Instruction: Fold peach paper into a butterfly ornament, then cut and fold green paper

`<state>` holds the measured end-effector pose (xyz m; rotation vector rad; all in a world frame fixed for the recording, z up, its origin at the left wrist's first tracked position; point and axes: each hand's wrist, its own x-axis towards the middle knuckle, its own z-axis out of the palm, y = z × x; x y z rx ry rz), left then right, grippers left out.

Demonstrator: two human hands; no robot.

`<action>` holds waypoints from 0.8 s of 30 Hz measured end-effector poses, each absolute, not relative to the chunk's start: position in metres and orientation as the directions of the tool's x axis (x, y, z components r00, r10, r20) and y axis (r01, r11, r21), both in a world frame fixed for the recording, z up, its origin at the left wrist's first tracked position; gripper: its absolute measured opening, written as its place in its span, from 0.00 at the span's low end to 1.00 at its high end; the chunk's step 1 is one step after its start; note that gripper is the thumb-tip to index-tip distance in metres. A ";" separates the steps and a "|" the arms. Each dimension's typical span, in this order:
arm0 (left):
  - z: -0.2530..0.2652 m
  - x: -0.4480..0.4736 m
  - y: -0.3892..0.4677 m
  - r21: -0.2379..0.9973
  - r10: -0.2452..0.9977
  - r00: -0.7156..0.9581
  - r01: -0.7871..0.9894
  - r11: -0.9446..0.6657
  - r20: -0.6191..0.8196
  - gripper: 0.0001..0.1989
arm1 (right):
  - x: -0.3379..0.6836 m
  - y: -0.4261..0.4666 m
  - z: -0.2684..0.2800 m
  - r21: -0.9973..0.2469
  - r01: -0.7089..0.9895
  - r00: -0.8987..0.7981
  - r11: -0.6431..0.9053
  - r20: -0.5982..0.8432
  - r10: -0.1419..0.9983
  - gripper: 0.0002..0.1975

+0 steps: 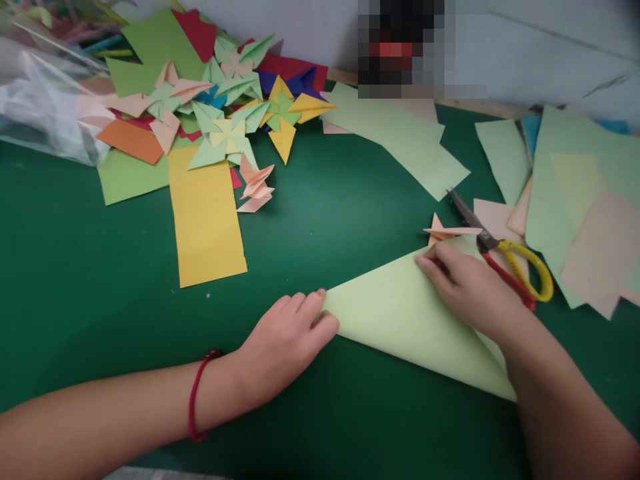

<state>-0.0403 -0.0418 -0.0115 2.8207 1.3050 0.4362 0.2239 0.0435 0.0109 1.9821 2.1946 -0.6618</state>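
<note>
Two hands (287,340) (467,287), one pair of scissors (490,242)

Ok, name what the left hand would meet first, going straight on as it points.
The left hand meets the pale green sheet it touches; beyond, probably the right hand, though depth is unclear.

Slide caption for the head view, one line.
Left hand and right hand on folded pale-green paper, scissors near the right, green table beneath.

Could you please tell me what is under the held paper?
The table shows along the lower edge of the held paper; anything directly beneath is covered. The left hand and right hand also cover parts of it.
</note>
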 end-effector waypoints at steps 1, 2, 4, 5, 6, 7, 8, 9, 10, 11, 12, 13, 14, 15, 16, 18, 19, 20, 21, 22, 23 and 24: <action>-0.013 -0.040 -0.041 0.145 0.757 0.608 0.749 -0.647 0.238 0.10 | 0.224 0.044 0.011 -0.238 0.970 -0.137 0.050 -0.367 0.920 0.14; -0.014 -0.040 -0.041 0.165 0.766 0.603 0.751 -0.640 0.223 0.10 | 0.224 0.044 0.011 -0.234 0.971 -0.136 0.050 -0.369 0.920 0.14; -0.016 -0.040 -0.040 0.182 0.776 0.599 0.756 -0.629 0.197 0.08 | 0.224 0.044 0.010 -0.226 0.973 -0.137 0.053 -0.372 0.918 0.14; -0.017 -0.040 -0.039 0.181 0.779 0.597 0.758 -0.626 0.191 0.07 | 0.224 0.044 0.010 -0.223 0.973 -0.137 0.055 -0.373 0.918 0.14; -0.017 -0.040 -0.039 0.179 0.781 0.595 0.761 -0.623 0.187 0.07 | 0.224 0.044 0.010 -0.219 0.974 -0.136 0.055 -0.372 0.918 0.14; -0.017 -0.040 -0.038 0.181 0.784 0.595 0.763 -0.620 0.179 0.07 | 0.224 0.044 0.010 -0.219 0.974 -0.135 0.055 -0.373 0.918 0.15; -0.017 -0.039 -0.037 0.187 0.786 0.595 0.764 -0.618 0.168 0.07 | 0.225 0.044 0.010 -0.221 0.974 -0.136 0.055 -0.373 0.918 0.15; -0.016 -0.039 -0.035 0.197 0.788 0.596 0.763 -0.616 0.158 0.08 | 0.225 0.044 0.010 -0.225 0.973 -0.139 0.056 -0.371 0.918 0.15; -0.016 -0.039 -0.034 0.208 0.790 0.595 0.762 -0.613 0.148 0.09 | 0.224 0.044 0.010 -0.230 0.971 -0.143 0.059 -0.367 0.919 0.15; -0.015 -0.038 -0.033 0.218 0.791 0.595 0.761 -0.611 0.140 0.10 | 0.224 0.044 0.011 -0.234 0.970 -0.147 0.062 -0.364 0.920 0.15; -0.014 -0.038 -0.033 0.223 0.792 0.595 0.760 -0.610 0.136 0.11 | 0.224 0.044 0.011 -0.236 0.970 -0.149 0.065 -0.359 0.921 0.14; -0.014 -0.038 -0.032 0.224 0.792 0.595 0.760 -0.610 0.137 0.11 | 0.224 0.044 0.011 -0.235 0.970 -0.149 0.066 -0.356 0.922 0.14; -0.014 -0.038 -0.032 0.221 0.790 0.595 0.759 -0.612 0.144 0.12 | 0.224 0.044 0.011 -0.234 0.970 -0.149 0.067 -0.355 0.923 0.14; -0.014 -0.038 -0.032 0.216 0.789 0.595 0.759 -0.614 0.150 0.12 | 0.224 0.044 0.011 -0.232 0.971 -0.148 0.066 -0.355 0.923 0.14; -0.014 -0.038 -0.032 0.211 0.789 0.595 0.761 -0.614 0.151 0.13 | 0.224 0.044 0.011 -0.231 0.971 -0.146 0.064 -0.356 0.923 0.14; -0.014 -0.038 -0.033 0.198 0.787 0.599 0.762 -0.617 0.147 0.13 | 0.224 0.044 0.010 -0.232 0.971 -0.144 0.062 -0.357 0.923 0.14; -0.014 -0.038 -0.034 0.191 0.785 0.604 0.761 -0.620 0.139 0.12 | 0.224 0.044 0.010 -0.233 0.970 -0.146 0.064 -0.356 0.923 0.14; -0.014 -0.037 -0.035 0.184 0.782 0.609 0.760 -0.623 0.131 0.12 | 0.225 0.044 0.010 -0.234 0.970 -0.150 0.067 -0.354 0.923 0.14; -0.013 -0.037 -0.035 0.178 0.778 0.616 0.758 -0.628 0.122 0.12 | 0.225 0.044 0.009 -0.235 0.969 -0.154 0.072 -0.351 0.924 0.14; -0.013 -0.037 -0.035 0.171 0.771 0.628 0.752 -0.637 0.109 0.13 | 0.225 0.044 0.009 -0.236 0.969 -0.159 0.077 -0.349 0.924 0.14; -0.013 -0.038 -0.036 0.163 0.759 0.645 0.742 -0.650 0.091 0.14 | 0.225 0.044 0.009 -0.237 0.968 -0.162 0.080 -0.347 0.924 0.14; -0.013 -0.038 -0.036 0.152 0.744 0.665 0.730 -0.666 0.063 0.16 | 0.225 0.044 0.009 -0.239 0.968 -0.163 0.080 -0.348 0.923 0.14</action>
